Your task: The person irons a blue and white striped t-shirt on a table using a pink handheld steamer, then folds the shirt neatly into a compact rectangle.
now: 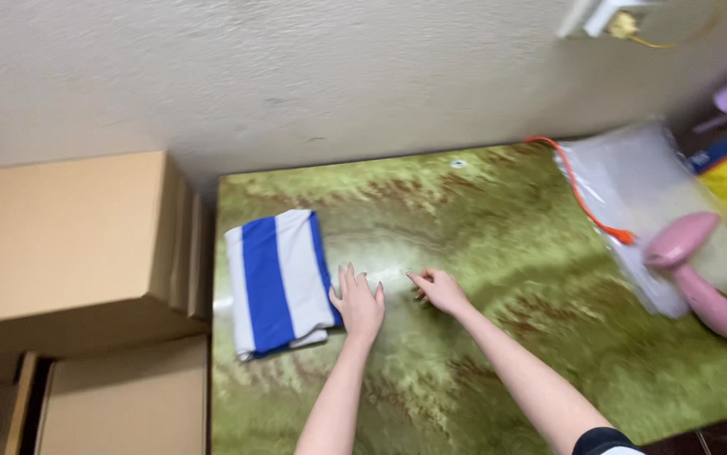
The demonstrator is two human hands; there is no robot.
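Folded blue-and-white striped cloth (279, 281) is touched by the flat, empty left hand (358, 305); beside it, the loosely curled, empty right hand (440, 290) is rested on the green marbled desk (498, 337).

Bare green tabletop (464, 354) between folded striped cloth (279, 282) at left and pink steamer (700, 274) at right.

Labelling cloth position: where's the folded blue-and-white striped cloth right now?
Head view: the folded blue-and-white striped cloth lies at the green table's left edge, beside the cardboard boxes, left hand touching it.

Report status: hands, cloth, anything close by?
Left hand flat, open, touching folded blue-striped cloth. Right hand open on green table. Pink steamer far right, apart.
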